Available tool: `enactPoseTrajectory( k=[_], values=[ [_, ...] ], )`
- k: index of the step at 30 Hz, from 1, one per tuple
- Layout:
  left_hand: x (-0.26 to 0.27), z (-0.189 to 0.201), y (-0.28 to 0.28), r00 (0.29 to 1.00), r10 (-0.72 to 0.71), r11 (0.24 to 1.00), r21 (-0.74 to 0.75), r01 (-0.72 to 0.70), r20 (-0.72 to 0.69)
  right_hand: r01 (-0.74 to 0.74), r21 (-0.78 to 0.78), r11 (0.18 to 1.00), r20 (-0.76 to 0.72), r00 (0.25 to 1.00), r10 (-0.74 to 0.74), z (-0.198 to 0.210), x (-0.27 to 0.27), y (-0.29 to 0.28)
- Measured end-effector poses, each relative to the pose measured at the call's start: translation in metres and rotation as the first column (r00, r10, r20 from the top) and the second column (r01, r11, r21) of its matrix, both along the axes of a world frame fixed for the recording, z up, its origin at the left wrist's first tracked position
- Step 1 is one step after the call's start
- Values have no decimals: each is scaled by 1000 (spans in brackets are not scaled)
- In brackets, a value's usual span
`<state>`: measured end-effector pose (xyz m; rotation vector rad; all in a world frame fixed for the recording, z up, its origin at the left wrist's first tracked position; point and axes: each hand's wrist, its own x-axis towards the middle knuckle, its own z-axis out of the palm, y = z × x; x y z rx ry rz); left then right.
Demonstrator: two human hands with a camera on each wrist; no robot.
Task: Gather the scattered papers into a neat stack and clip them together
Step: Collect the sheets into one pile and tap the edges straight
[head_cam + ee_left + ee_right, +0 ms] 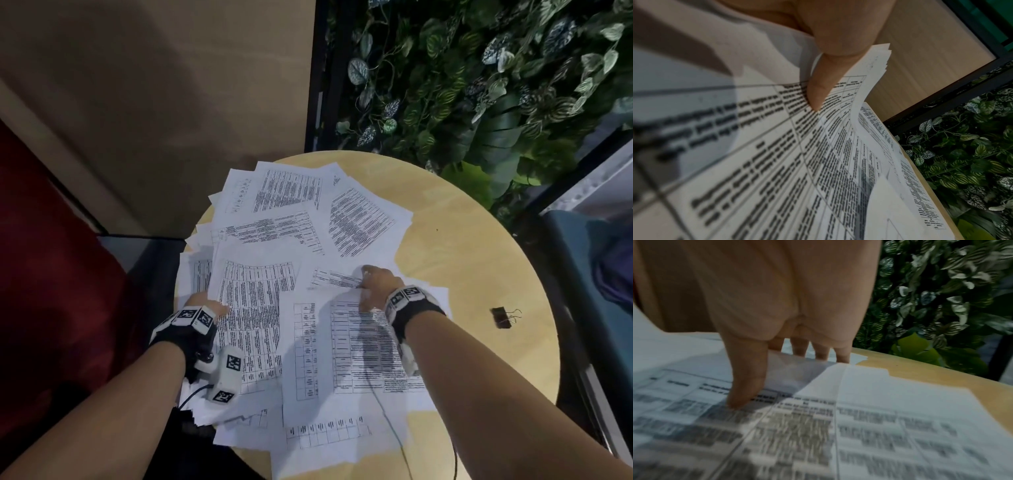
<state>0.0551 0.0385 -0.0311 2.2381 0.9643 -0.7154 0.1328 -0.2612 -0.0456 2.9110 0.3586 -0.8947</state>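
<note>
Several printed papers [291,240] lie fanned and overlapping over the left half of a round wooden table [462,257]. My left hand [205,305] grips a bundle of sheets at their left edge. In the left wrist view its thumb [830,81] lies on top of the curved papers [777,162]; the fingers are hidden beneath. My right hand [371,286] stands arched on the middle sheets, with its thumb [746,386] and straight fingertips [820,352] touching the papers [859,426]. A black binder clip [500,318] lies alone on bare wood at the right.
Some sheets overhang the table's left and near edges. A leafy plant wall [479,85] rises behind the table. A red seat [51,274] is at the left and a blue chair [589,267] at the right. A thin cable [387,411] trails over the near papers.
</note>
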Motion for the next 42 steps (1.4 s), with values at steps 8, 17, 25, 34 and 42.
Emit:
enactPoseTrajectory(
  k=[8, 17, 25, 34, 42],
  values=[
    [0, 0, 0, 997, -67, 998, 1, 67, -45, 50, -23, 999, 1, 999, -50, -10, -7, -11],
    [0, 1, -3, 997, -46, 999, 6, 46, -57, 37, -65, 997, 77, 996, -32, -10, -15, -8],
    [4, -13, 3, 999, 21, 1000, 8, -20, -50, 65, -1, 998, -19, 998, -65, -5, 1, -9],
    [9, -25, 13, 994, 80, 995, -61, -84, -77, 99, 54, 994, -55, 994, -97, 0, 13, -1],
    [12, -25, 9, 995, 27, 999, -41, -31, -92, 602, 434, 671, -72, 765, -640, 6, -1, -57]
  ],
)
